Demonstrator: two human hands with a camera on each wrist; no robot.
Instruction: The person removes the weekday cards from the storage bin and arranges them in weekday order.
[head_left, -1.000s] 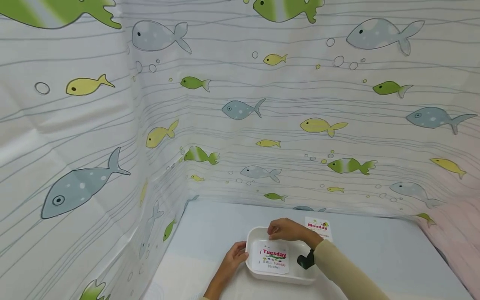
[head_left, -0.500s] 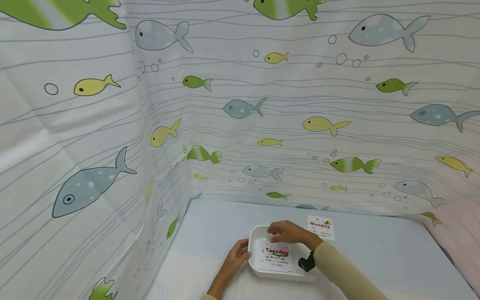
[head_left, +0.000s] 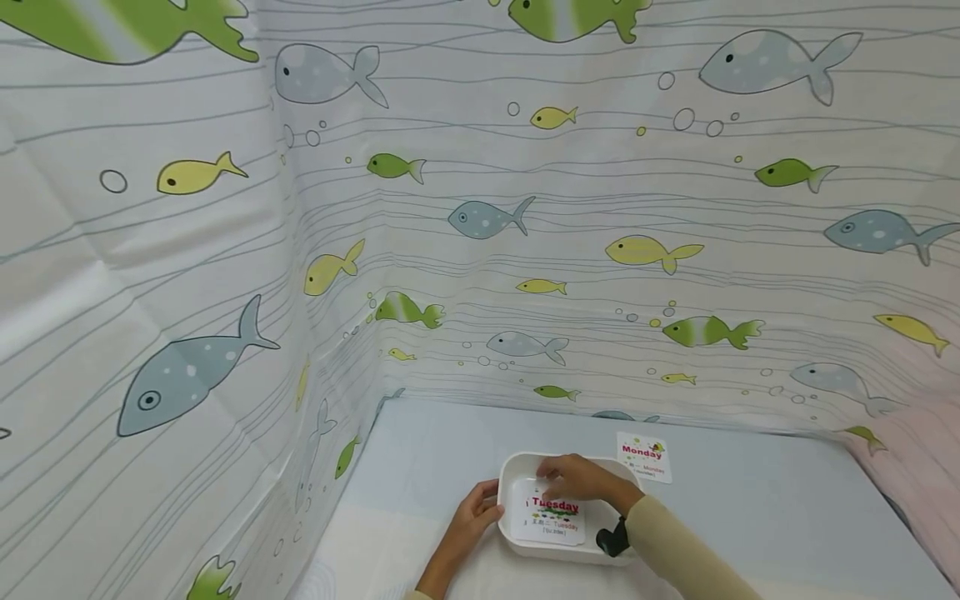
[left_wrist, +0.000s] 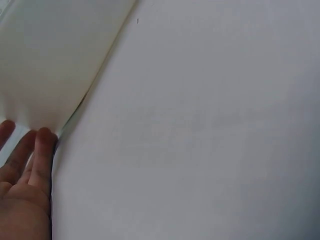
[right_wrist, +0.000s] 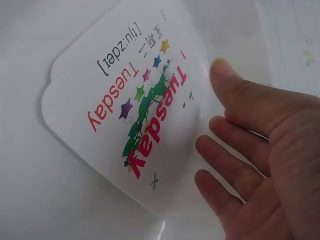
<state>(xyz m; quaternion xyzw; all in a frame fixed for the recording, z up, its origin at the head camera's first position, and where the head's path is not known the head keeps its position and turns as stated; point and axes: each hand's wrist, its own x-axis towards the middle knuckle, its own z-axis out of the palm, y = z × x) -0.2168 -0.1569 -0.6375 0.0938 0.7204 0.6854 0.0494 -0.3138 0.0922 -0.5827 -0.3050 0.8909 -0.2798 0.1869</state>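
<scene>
A white tray (head_left: pixel 558 553) with raised walls holds a small stack of white cards. On top is the Tuesday card (head_left: pixel 553 527), printed in red letters with coloured stars; a card edge peeks out beneath it in the right wrist view. My right hand (head_left: pixel 583 481) hovers inside the tray at the card's far edge. Its fingers are loosely bent, thumb apart, with nothing between them (right_wrist: pixel 255 150). My left hand (head_left: pixel 472 515) rests against the tray's left end. In the left wrist view its extended fingertips (left_wrist: pixel 45 132) touch the outer wall.
A Monday card (head_left: pixel 645 457) lies on the pale table (head_left: pixel 757 500), behind the tray and to the right. A black wrist camera (head_left: pixel 613 540) hangs from my right wrist over the tray. White fish-print curtains (head_left: pixel 480 283) enclose the table at the back and left.
My right hand has lowered slightly into the tray and its fingers have shifted over the card's far edge. The left hand stays against the tray. The head view has turned a little.
</scene>
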